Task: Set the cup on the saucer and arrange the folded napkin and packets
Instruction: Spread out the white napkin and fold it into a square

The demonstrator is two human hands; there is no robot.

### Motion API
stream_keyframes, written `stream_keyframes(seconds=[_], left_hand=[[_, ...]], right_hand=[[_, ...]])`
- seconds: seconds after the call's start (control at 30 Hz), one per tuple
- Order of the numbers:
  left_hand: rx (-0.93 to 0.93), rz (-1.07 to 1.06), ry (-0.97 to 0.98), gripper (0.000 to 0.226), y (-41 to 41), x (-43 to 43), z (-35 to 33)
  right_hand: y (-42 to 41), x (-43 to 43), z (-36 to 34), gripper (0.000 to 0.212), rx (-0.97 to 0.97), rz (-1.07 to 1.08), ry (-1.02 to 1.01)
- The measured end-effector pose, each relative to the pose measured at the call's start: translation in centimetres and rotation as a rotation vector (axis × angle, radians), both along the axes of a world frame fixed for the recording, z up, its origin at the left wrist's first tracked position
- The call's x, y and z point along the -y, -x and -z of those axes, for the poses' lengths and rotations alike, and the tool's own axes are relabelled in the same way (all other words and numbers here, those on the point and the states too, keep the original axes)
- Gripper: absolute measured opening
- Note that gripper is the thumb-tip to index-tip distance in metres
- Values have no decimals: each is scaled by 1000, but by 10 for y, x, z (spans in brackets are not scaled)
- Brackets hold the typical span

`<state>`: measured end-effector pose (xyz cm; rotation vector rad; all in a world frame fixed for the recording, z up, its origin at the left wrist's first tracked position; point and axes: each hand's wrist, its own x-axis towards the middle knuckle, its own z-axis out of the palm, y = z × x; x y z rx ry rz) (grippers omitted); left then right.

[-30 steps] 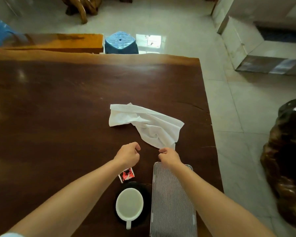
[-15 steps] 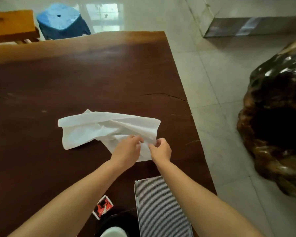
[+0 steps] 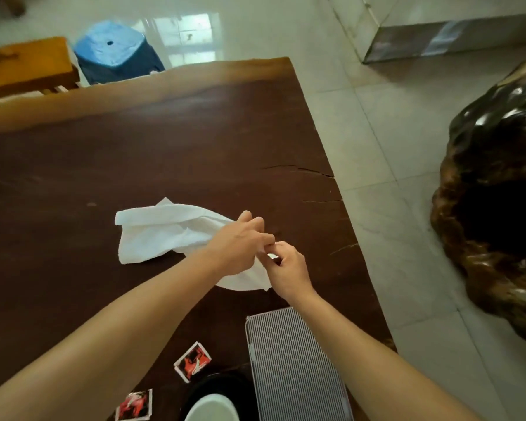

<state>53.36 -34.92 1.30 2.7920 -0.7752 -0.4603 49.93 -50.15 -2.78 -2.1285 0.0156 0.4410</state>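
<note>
A crumpled white napkin lies on the dark wooden table, near its right side. My left hand and my right hand meet over the napkin's near right corner, both pinching its edge. Two red and black packets lie close to me beside my left forearm. At the bottom edge the white cup stands on the black saucer, both partly cut off by the frame.
A striped grey tray lies at the near right, under my right forearm. The table's right edge runs close to my right hand. A large dark carved wood piece stands on the tiled floor. A blue stool and an orange bench stand beyond the far edge.
My hands have come together on the napkin's near right corner, and the cloth has bunched up more. The view shifted, bringing a second packet into sight.
</note>
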Motion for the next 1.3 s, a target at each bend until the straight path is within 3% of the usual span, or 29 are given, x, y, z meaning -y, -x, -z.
stream_keyframes(seconds=[0.17, 0.27, 0.5, 0.63, 0.73, 1.07, 1.17, 1.3], left_hand=[[-34, -32, -21, 42, 23, -18, -52], [-101, -130, 74, 51, 38, -22, -86], [-90, -255, 169, 42, 67, -30, -153], [22, -298, 174, 28, 91, -39, -176], [134, -314, 218, 14, 115, -44, -185], [489, -190, 273, 11, 186, -31, -185], [544, -208, 287, 18, 191, -24, -187], [529, -263, 209, 30, 195, -26, -191]], right_hand=[[17, -6, -50, 23, 48, -85, -97], [23, -6, -82, 23, 68, -141, -134], [27, -9, -156, 21, 332, -382, -66], [31, -11, -185, 16, 425, -519, -5], [36, -11, -199, 25, 490, -582, 37], [72, -5, -208, 5, 892, -600, 106], [80, 0, -205, 6, 904, -542, 57], [85, 7, -193, 9, 727, -560, 36]])
